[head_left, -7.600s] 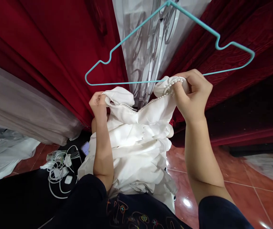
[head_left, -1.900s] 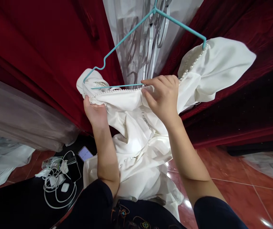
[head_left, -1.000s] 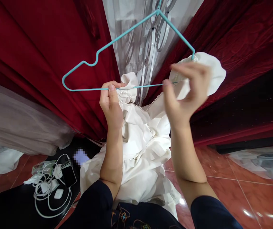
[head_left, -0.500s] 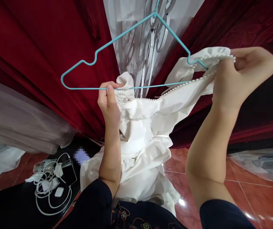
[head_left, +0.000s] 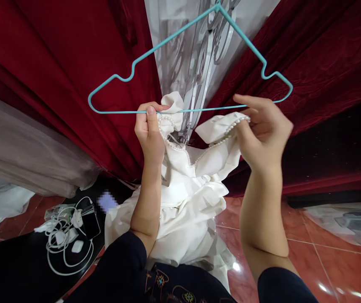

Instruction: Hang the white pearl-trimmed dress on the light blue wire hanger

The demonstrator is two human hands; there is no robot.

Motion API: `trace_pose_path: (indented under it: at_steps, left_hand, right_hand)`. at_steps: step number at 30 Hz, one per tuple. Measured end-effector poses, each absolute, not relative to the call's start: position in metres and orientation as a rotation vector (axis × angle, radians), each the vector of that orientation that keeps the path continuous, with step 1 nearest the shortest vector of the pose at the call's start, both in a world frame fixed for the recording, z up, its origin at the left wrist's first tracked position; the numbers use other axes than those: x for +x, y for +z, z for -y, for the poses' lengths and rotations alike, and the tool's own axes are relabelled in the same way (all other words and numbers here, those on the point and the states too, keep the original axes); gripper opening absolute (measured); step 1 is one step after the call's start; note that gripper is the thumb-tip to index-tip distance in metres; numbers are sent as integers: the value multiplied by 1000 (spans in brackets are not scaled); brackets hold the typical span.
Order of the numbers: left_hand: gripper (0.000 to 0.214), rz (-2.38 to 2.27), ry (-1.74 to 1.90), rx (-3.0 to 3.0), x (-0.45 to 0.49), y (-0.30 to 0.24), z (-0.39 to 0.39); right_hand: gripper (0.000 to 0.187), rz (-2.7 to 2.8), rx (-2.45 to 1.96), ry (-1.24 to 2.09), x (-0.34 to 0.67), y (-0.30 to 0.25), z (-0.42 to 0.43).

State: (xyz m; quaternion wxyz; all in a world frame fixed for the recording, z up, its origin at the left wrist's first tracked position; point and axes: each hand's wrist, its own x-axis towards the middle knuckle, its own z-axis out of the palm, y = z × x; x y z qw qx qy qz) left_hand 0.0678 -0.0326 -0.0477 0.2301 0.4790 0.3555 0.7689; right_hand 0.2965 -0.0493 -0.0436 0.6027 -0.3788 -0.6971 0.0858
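Observation:
A light-blue clothes hanger (head_left: 170, 40) is held up in front of me, its bottom bar level. My left hand (head_left: 150, 130) is closed round that bar, with one puffed strap of the white dress (head_left: 183, 193) bunched at its fingers. My right hand (head_left: 262, 128) pinches the dress's other pearl-edged strap just below the bar, towards the hanger's right end. That end of the hanger is bare. Strings of pearl beads run along the neckline, and the skirt drapes down towards my lap.
Red curtains (head_left: 57, 50) hang on both sides of a white scrollwork piece (head_left: 204, 63). To the left, a black surface (head_left: 12, 269) bears tangled white cables (head_left: 63, 248), a phone (head_left: 91, 225) and a blurred purple thing. Red tiles (head_left: 322, 261) cover the floor.
The right strap has come off the hanger's right end. My right hand has moved left and down with it, and the hanger has shifted slightly right and up.

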Motion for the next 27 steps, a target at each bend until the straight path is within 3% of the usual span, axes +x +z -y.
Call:
trace_pose_path:
  at_steps: [7,13,17,21,24,27]
  left_hand:
    - [40,-806,2157,1519,69,-56,27]
    - [63,-604,1904,1839,63,-72,25]
    - [50,-793,1740,1793,29,-88,25]
    - [23,-1148,2007,1553,-18,-90,16]
    - [23,-1192,2259,1535,-50,-71,4]
    - [27,-1221,2246,1682,-73,-39,-2]
  right_hand:
    - [26,1540,-857,371,261,-59,30]
    - [22,1513,-903,317,270,-59,32]
    - [22,1542,-961,264,278,-54,35]
    - [22,1543,-1025,216,280,-50,39]
    - [20,1543,-1032,218,278,-48,41]
    - [21,1569,-1040,232,272,-47,41]
